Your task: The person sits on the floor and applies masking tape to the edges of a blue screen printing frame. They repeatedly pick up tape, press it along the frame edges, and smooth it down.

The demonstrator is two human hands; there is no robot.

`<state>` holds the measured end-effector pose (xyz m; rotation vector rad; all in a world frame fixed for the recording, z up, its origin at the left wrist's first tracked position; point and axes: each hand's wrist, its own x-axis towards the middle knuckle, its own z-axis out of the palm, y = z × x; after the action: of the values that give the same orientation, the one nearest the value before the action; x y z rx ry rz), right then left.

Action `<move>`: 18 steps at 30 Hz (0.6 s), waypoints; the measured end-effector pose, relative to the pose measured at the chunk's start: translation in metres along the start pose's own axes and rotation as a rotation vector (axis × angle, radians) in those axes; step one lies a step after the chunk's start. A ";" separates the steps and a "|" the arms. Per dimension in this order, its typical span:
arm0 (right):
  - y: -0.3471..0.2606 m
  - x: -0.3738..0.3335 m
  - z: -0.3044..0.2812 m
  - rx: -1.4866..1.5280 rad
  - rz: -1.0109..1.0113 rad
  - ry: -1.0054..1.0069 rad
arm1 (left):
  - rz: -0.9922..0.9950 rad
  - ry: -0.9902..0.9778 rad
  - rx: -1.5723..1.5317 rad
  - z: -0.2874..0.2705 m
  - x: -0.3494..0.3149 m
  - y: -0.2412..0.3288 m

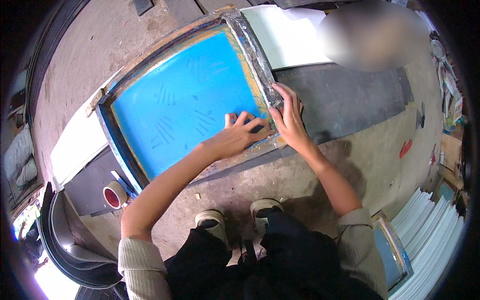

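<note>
A screen-printing frame (256, 57) with bright blue mesh (175, 95) lies flat before me, its wooden bars worn and paint-stained. Faint darker groups of strokes mark the mesh. At the frame's near right corner my left hand (237, 135) rests with bent fingers, thumb and index closing together at the tape-edged corner. Whatever lies between those fingertips is too small to make out. My right hand (292, 120) is closed round the right bar beside it, thumb on the inner side and fingers on the outer side.
White sheets (80, 142) show left of the frame, another white sheet (287, 37) beyond it. Dark flat boards (345, 100) lie to the right. A tape roll (114, 195) sits near the left corner. Stacked white sheets (430, 230) and a smaller frame (390, 250) stand at lower right.
</note>
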<state>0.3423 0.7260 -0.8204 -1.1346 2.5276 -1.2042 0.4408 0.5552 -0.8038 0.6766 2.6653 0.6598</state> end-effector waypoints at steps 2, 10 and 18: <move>0.000 0.000 -0.001 -0.013 0.009 -0.002 | -0.037 -0.019 -0.009 0.000 0.005 0.004; -0.002 0.001 -0.002 -0.041 -0.014 0.017 | -0.127 0.270 -0.198 0.013 0.005 0.018; -0.003 0.001 -0.002 -0.037 0.020 0.011 | 0.168 0.259 0.486 0.000 -0.009 -0.023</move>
<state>0.3427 0.7256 -0.8166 -1.1113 2.5729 -1.1676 0.4394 0.5326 -0.8142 1.0089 3.0671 0.1332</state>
